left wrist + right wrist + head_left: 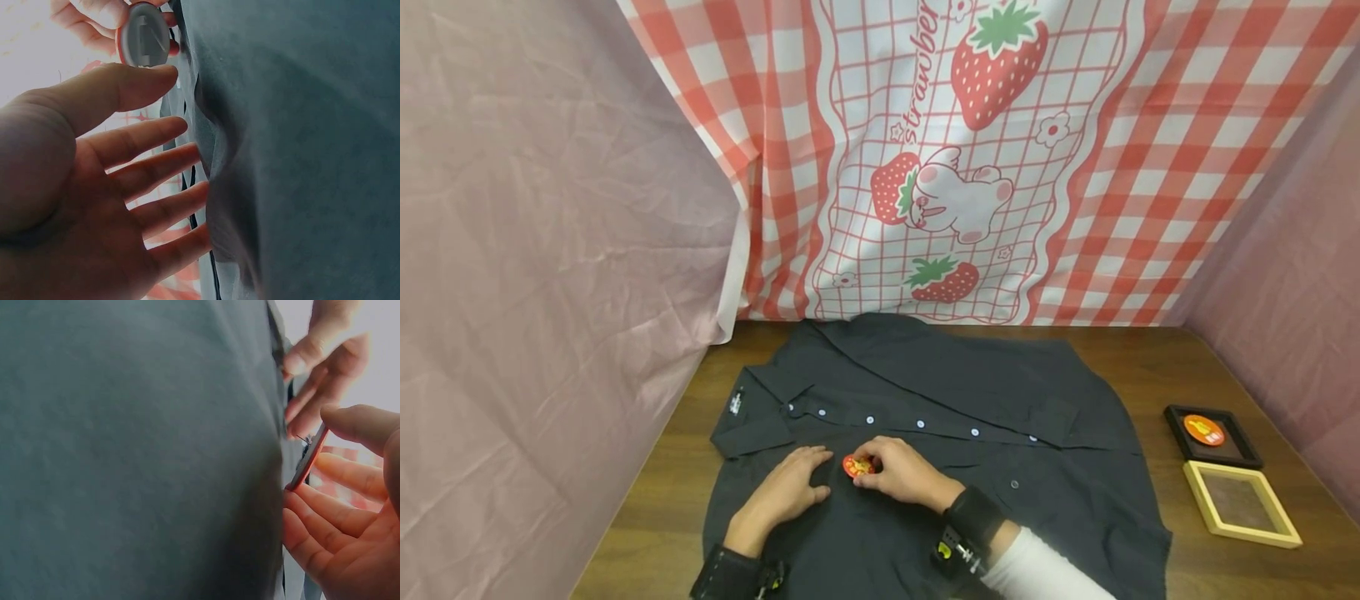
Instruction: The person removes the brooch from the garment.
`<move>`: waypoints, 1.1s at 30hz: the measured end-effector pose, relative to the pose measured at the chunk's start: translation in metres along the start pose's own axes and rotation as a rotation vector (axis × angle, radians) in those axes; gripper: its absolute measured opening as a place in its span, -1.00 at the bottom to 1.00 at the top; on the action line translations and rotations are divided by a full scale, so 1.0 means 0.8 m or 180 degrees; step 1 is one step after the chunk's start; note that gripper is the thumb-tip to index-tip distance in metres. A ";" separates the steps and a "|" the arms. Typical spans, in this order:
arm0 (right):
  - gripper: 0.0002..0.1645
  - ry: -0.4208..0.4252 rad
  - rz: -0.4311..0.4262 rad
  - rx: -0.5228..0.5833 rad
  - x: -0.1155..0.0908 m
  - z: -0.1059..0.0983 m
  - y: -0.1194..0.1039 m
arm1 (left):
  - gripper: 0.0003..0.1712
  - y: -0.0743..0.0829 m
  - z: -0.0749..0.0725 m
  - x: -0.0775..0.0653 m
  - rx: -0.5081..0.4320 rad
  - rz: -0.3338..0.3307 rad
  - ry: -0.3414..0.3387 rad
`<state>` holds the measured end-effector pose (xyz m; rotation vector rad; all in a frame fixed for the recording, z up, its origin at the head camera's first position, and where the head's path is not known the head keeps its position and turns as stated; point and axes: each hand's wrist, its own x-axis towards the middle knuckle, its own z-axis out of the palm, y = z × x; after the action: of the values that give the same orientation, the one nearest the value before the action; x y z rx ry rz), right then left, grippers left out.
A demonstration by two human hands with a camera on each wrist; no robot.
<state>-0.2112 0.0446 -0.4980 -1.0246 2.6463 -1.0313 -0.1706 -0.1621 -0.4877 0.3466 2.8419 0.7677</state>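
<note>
A dark button-up shirt [955,492] lies spread on the wooden table, its collar toward the left. Thumb and fingers of my right hand [904,471] pinch a round red pin badge [854,467] by its edge, just over the shirt front. The badge's grey back [145,36], with its pin, faces the left wrist camera; in the right wrist view the badge [307,457] is edge-on and the pin stands out from it. My left hand [786,487] is spread, its fingertips at the shirt's cloth left of the badge.
At the table's right lie a black frame [1250,451] with an orange round badge [1204,430] in it, and a pale yellow frame [1262,533]. A red-checked strawberry cloth [955,200] hangs behind; pinkish cloth [550,250] hangs at both sides.
</note>
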 end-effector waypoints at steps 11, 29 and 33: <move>-0.68 0.0025 0.0088 0.0096 -0.003 -0.007 0.005 | -0.46 0.000 0.000 0.001 -0.0025 0.0057 0.0088; -0.73 0.0084 0.0068 0.0223 -0.002 -0.003 0.006 | -0.49 0.001 0.002 0.001 -0.0061 0.0182 0.0192; -0.73 0.0095 0.0067 0.0216 -0.002 -0.004 0.004 | -0.49 0.003 0.003 0.001 -0.0084 0.0146 0.0204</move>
<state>-0.2129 0.0493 -0.4982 -0.9733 2.6196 -1.1322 -0.1703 -0.1591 -0.4886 0.3916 2.8898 0.8389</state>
